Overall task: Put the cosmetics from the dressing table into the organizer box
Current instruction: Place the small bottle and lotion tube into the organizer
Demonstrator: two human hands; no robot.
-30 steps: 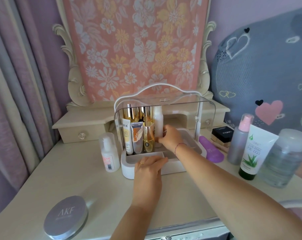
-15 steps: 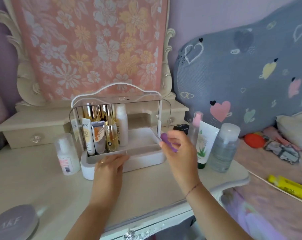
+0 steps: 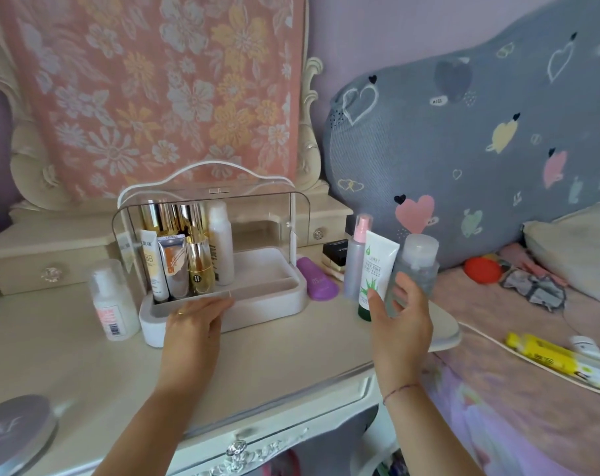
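Observation:
The white organizer box (image 3: 267, 300) with a clear raised lid stands mid-table, holding gold bottles, tubes and a white spray bottle (image 3: 220, 242) on its left side. My left hand (image 3: 195, 321) rests flat on the box's front rim. My right hand (image 3: 400, 314) is open, fingers spread, just in front of the clear bottle (image 3: 417, 266) and the white aloe tube (image 3: 376, 266). A pink-capped spray bottle (image 3: 357, 255), a purple item (image 3: 317, 278) and a black jar (image 3: 335, 253) stand right of the box. A small white bottle (image 3: 111, 300) stands to its left.
A round silver compact (image 3: 13, 431) lies at the table's front left corner. Behind stand a mirror draped with floral cloth (image 3: 161, 91) and small drawers (image 3: 34, 266). To the right is a bed with a grey heart cushion (image 3: 480, 142) and a yellow tube (image 3: 549, 355).
My right hand left the inside of the box, swung right past the purple item, and now hovers open by the clear bottle. The view has turned right. My left hand stayed on the box.

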